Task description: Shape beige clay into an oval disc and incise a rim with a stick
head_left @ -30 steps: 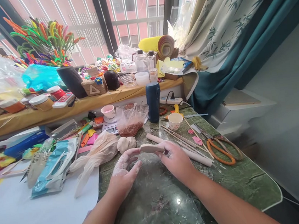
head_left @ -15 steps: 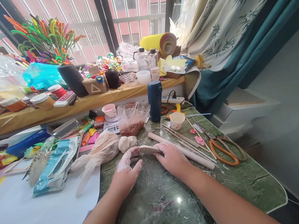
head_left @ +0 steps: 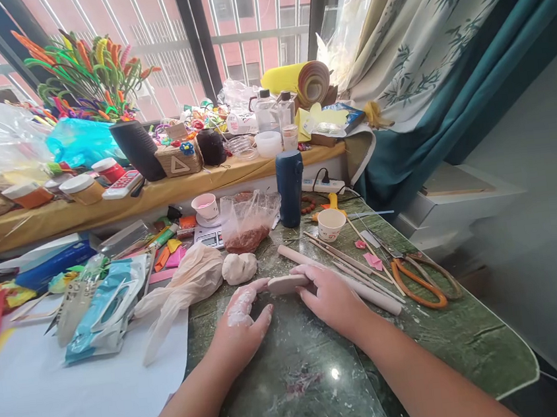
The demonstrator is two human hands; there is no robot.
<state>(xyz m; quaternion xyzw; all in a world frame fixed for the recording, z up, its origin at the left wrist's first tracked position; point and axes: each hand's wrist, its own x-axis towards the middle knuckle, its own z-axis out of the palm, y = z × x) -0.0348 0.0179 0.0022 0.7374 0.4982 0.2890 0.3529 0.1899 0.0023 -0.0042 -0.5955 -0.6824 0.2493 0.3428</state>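
The surface [head_left: 452,349] is green with darker, stone-like veining, dusted here and there with white specks. Smooth white paper [head_left: 114,398] covers its near left, and a clear, flat, straight-edged sheet [head_left: 333,402], smudged with pale residue, lies at the near middle. Left of the middle, a thin, pale, crumpled bag [head_left: 198,273] trails a twisted end over the paper. To the right, a smooth, pale rod [head_left: 376,296] slants behind the right hand [head_left: 331,296], with orange-handled scissors [head_left: 433,301] farther right. A matte blue flask [head_left: 290,190] stands upright at the far side. A soft, rounded white lump [head_left: 240,268] sits just beyond the left hand [head_left: 243,318]. Smallest is the pale, flat, round-edged disc [head_left: 286,284], held between the hands above the far part of the sheet. The right hand pinches its right edge between thumb and fingers; the left, white-smeared, curves its fingers to the opposite edge, thumb spread well apart. Both forearms reach in from the near edge.
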